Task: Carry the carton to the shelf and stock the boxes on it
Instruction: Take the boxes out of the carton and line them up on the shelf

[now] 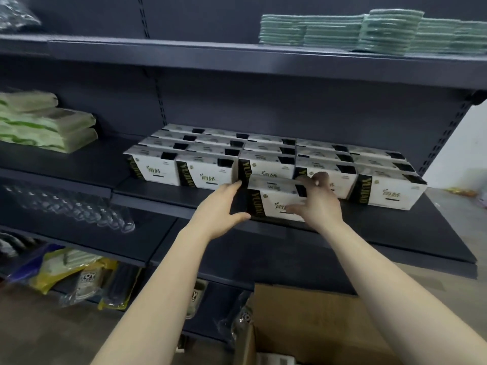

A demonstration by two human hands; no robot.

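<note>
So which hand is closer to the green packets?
Left. The left hand holds the box's left end, right of the packets; the right hand holds its right side, farther away.

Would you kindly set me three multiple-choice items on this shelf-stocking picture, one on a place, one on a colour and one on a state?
1. Where is the brown carton?
A. On a trolley.
B. Down low in front of the shelving.
C. In the person's arms.

2. What colour are the folded cloths on the top shelf?
A. Red.
B. Black.
C. Pale green.

3. How is the front box held?
A. Between both hands.
B. By one hand alone.
C. By no hand.

Answers:
1 B: the carton stands open at the bottom of the view, below the arms.
2 C: every stack of cloths is pale green.
3 A: the left hand holds the box's black end and the right hand grips the other end.
</note>
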